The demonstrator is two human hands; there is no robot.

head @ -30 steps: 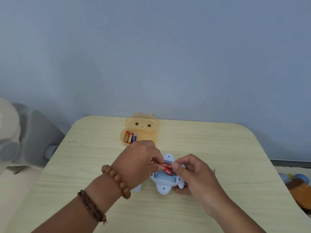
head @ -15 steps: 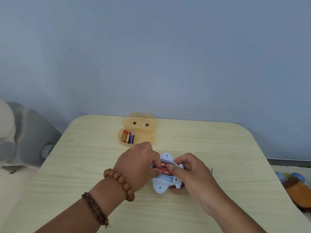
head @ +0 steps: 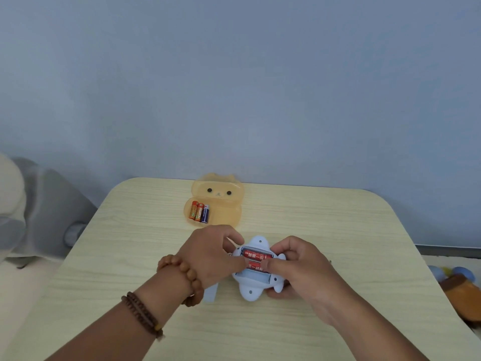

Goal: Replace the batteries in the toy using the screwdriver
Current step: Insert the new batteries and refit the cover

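Observation:
A light-blue toy [head: 250,291] lies underside up on the table, its battery compartment open. One red battery [head: 256,255] sits in the far slot. A second red battery [head: 253,267] lies in the slot nearer me. My left hand [head: 210,254] pinches this battery's left end with curled fingers. My right hand [head: 296,267] grips the toy, thumb on the battery's right end and fingers under the toy's right side. I see no screwdriver.
An open orange bear-faced case [head: 226,212] at the table's far side holds three batteries [head: 200,211]. A pale-blue flat piece [head: 210,295] lies under my left wrist. A grey and white plush [head: 39,204] is left of the table, and toys [head: 460,285] lie at the right edge.
Both hands held the second red battery above the toy, then lowered it into the compartment. It now lies in the slot beside the first one.

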